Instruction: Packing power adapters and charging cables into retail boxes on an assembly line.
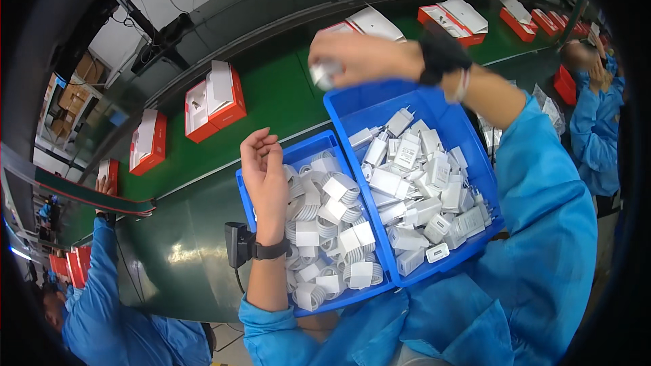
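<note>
**Hands over two blue bins, boxes passing on the green belt**

At the far left, a co-worker in a blue coat [102,312] stood at the same line. On the long green conveyor belt [271,102], several open red and white cardboard boxes [214,102] were lying at intervals, and each one showed a white insert. I could not tell from this view which of them were already filled.

Your left hand [263,173] was resting over the smaller blue plastic bin [245,193], which was full of coiled white cables with paper bands [325,237]. The fingers were curled loosely, half open, and the hand touched the top of the cables at most; I saw nothing gripped in it. A black device on a strap [239,244] sat at this wrist.

Beside it, the larger blue plastic bin [339,105] was still heaped with white plug-in chargers [420,196], so in my judgement much of the work remained.

Your right hand [363,57] was raised above the belt, beyond the larger bin, and it was blurred. It was closed around a small white object [324,73], probably one charger, held near an open box.

At the far right another person's sleeve [597,129] was visible.
</note>
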The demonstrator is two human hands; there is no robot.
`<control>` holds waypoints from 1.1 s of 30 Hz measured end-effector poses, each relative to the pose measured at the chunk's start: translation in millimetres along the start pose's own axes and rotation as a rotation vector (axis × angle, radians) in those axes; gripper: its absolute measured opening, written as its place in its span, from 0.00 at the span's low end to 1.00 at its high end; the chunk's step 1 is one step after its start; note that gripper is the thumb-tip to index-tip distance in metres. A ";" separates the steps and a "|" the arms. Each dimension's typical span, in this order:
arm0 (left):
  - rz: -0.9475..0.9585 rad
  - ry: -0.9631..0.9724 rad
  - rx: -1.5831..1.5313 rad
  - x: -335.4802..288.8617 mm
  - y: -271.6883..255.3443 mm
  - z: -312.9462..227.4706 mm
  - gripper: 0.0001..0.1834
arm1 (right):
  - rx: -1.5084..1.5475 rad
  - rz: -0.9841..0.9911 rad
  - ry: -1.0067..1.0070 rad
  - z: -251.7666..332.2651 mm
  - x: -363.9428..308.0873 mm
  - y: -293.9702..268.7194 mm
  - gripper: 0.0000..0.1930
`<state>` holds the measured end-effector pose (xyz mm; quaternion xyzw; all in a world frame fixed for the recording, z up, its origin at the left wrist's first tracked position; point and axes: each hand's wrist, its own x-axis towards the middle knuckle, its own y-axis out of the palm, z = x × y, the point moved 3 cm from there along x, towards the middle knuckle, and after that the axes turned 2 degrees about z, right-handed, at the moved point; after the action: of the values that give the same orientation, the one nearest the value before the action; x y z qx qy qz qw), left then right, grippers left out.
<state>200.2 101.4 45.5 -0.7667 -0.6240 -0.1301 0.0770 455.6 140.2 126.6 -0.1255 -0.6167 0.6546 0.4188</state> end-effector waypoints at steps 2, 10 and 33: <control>0.003 -0.017 0.005 -1.6 -1.6 1.0 0.14 | -0.132 0.229 0.137 -60.5 0.2 -8.5 0.20; 0.023 -0.048 0.031 -2.8 -1.8 0.7 0.12 | -0.090 0.476 0.366 -162.6 -22.2 24.2 0.18; 0.111 -0.043 0.082 -1.2 6.4 0.2 0.08 | 0.035 0.621 0.253 9.9 -115.9 26.0 0.19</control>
<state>206.3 99.0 45.2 -0.7989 -0.5869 -0.0833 0.1022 510.2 54.6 64.1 -0.3803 -0.4809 0.7406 0.2749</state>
